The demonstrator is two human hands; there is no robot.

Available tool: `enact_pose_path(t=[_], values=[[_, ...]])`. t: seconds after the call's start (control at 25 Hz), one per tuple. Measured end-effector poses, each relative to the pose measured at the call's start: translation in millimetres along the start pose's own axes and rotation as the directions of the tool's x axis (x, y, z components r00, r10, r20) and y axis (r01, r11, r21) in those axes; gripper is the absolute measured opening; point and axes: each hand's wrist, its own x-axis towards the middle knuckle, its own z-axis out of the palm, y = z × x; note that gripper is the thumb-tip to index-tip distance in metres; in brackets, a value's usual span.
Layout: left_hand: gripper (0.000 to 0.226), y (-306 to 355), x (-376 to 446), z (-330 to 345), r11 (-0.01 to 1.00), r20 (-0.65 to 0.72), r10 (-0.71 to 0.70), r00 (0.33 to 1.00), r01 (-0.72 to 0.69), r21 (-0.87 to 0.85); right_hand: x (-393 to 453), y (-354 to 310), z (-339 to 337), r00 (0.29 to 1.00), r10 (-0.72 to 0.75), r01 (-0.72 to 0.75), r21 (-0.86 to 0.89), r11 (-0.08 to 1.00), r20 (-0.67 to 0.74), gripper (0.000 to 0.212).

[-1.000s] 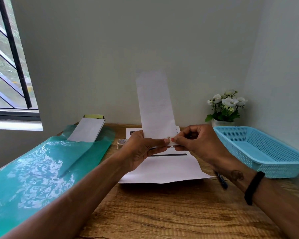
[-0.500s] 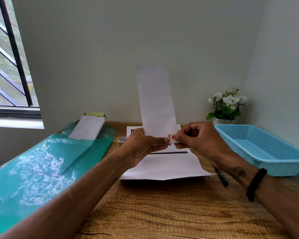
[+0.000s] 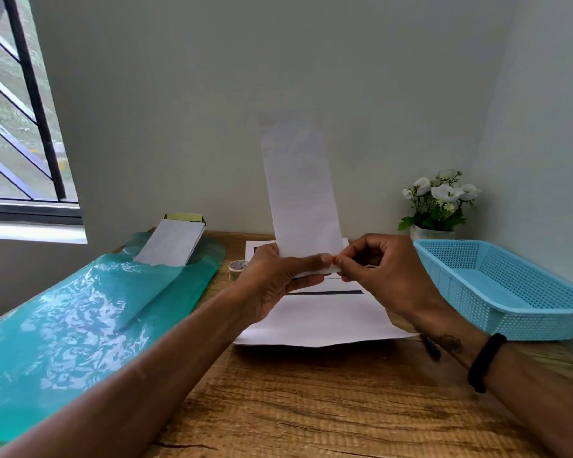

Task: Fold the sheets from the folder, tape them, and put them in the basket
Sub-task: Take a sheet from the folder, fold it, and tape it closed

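Note:
A long, narrow folded white sheet (image 3: 301, 190) stands upright above the desk. My left hand (image 3: 278, 282) grips its lower end, thumb across the front. My right hand (image 3: 384, 276) pinches the sheet's lower right corner, where a small piece of tape seems to sit. Under both hands lies a flat white sheet (image 3: 324, 322) with a black bar printed on it. The teal folder (image 3: 67, 325) lies at the left with white sheets (image 3: 172, 242) sticking out of its far end. A roll of clear tape (image 3: 238, 267) rests behind my left hand. The blue basket (image 3: 509, 292) stands at the right.
A pot of white flowers (image 3: 440, 203) stands in the back right corner behind the basket. A dark pen (image 3: 432, 347) lies partly under my right wrist. The wooden desk (image 3: 311, 408) meets the wall at the back; a barred window (image 3: 21, 104) is at the left.
The folded sheet and both hands have stayed nearly in place. My right fingers have shifted slightly at the sheet's lower corner.

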Motion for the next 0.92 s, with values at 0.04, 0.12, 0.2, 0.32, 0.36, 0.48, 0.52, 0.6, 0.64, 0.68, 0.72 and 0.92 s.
enact_pose_path(t=[0.04, 0.12, 0.2, 0.32, 0.36, 0.48, 0.52, 0.6, 0.64, 0.68, 0.72, 0.92], values=[[0.048, -1, 0, 0, 1.000, -0.023, 0.005, 1.000, -0.005, -0.001, -1, 0, 1, 1.000, -0.012, 0.012, -0.001, 1.000, -0.002, 0.013], [0.045, -1, 1, 1, 1.000, -0.055, 0.017, 0.998, -0.016, 0.008, -2, -3, 2, 1.000, -0.006, 0.007, 0.056, 0.998, -0.023, 0.019], [0.039, 0, 1, 1, 0.999, -0.060, 0.040, 0.997, -0.039, 0.022, 0, -5, 0, 0.996, 0.074, -0.062, 0.204, 0.977, -0.052, 0.034], [0.039, 3, 1, 4, 0.998, -0.064, 0.066, 0.996, -0.065, 0.009, 3, -9, -2, 0.978, 0.200, -0.169, 0.365, 0.916, -0.050, 0.041], [0.040, 3, 1, 5, 0.997, -0.071, 0.072, 0.995, -0.072, 0.007, 5, -9, -2, 0.975, 0.218, -0.185, 0.383, 0.905, -0.045, 0.039], [0.045, 2, 1, 5, 0.996, -0.092, 0.093, 0.991, -0.094, -0.003, 6, -9, -2, 0.974, 0.228, -0.209, 0.389, 0.897, -0.003, 0.034], [0.044, 1, 1, 3, 0.996, -0.100, 0.094, 0.991, -0.095, -0.002, 6, -8, -3, 0.974, 0.227, -0.218, 0.393, 0.893, 0.026, 0.037], [0.042, 1, 2, 0, 0.996, -0.084, 0.085, 0.993, -0.086, -0.009, 6, -5, -5, 0.977, 0.203, -0.215, 0.365, 0.906, 0.070, 0.044], [0.042, 1, 1, -1, 0.997, -0.061, 0.080, 0.995, -0.081, -0.006, 6, -3, -5, 0.978, 0.199, -0.211, 0.345, 0.915, 0.069, 0.046], [0.045, 0, 2, -1, 0.997, -0.039, 0.083, 0.996, -0.082, 0.010, 7, -1, -5, 0.977, 0.206, -0.215, 0.352, 0.911, 0.063, 0.045], [0.046, 0, 2, 0, 0.996, -0.028, 0.087, 0.996, -0.086, 0.030, 7, 1, -5, 0.972, 0.226, -0.232, 0.391, 0.891, 0.063, 0.044], [0.046, 1, 4, -1, 0.995, -0.014, 0.091, 0.996, -0.090, 0.034, 11, 7, -4, 0.949, 0.291, -0.307, 0.571, 0.761, 0.123, 0.039]])
